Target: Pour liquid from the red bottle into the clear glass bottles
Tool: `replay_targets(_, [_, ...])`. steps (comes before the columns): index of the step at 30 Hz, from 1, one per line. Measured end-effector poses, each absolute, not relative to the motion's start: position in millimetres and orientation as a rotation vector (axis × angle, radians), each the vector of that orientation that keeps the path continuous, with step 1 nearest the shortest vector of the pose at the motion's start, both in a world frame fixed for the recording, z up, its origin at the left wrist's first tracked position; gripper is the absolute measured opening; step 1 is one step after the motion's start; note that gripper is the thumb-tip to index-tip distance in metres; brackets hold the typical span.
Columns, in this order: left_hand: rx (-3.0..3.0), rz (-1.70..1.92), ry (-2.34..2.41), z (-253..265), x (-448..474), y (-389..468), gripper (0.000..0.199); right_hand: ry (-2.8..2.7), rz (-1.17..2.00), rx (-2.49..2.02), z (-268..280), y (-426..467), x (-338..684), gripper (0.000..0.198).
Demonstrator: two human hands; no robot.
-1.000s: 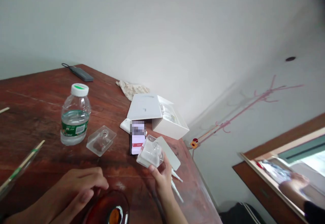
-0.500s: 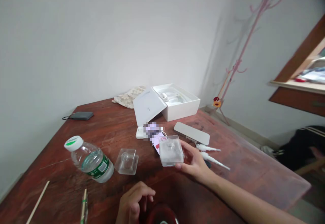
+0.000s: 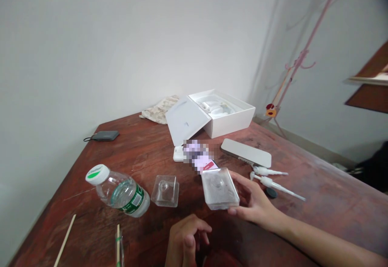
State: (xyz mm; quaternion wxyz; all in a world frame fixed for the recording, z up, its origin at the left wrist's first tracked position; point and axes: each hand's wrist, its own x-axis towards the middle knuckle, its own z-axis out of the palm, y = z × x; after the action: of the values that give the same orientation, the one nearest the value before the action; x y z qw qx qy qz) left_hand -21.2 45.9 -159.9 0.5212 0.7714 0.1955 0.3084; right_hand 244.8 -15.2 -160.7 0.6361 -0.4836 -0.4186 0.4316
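I am seeing the right hand (image 3: 254,202) gripping a clear plastic case (image 3: 220,188) by its near right corner, thumb and fingers clamped on its edge. The case is lying flat, just above the wooden surface (image 3: 318,202), its long axis running from the phone (image 3: 201,160) toward me; something small and round is showing inside it, too faint to name. The left hand (image 3: 184,240) is resting curled and loose on the surface, nearer me than the case, holding nothing. Left of the case a second clear case (image 3: 165,190) is sitting, and beyond that a water bottle (image 3: 119,190) with a green label, its print unreadable. Behind the phone an open white box (image 3: 218,113) is holding white parts.
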Motion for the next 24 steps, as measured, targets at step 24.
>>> replay_targets(24, [2.004, 0.757, 0.364, -171, -25, 50, 0.093, -0.969, 0.936, -1.072, -139, -15, 243, 0.074])
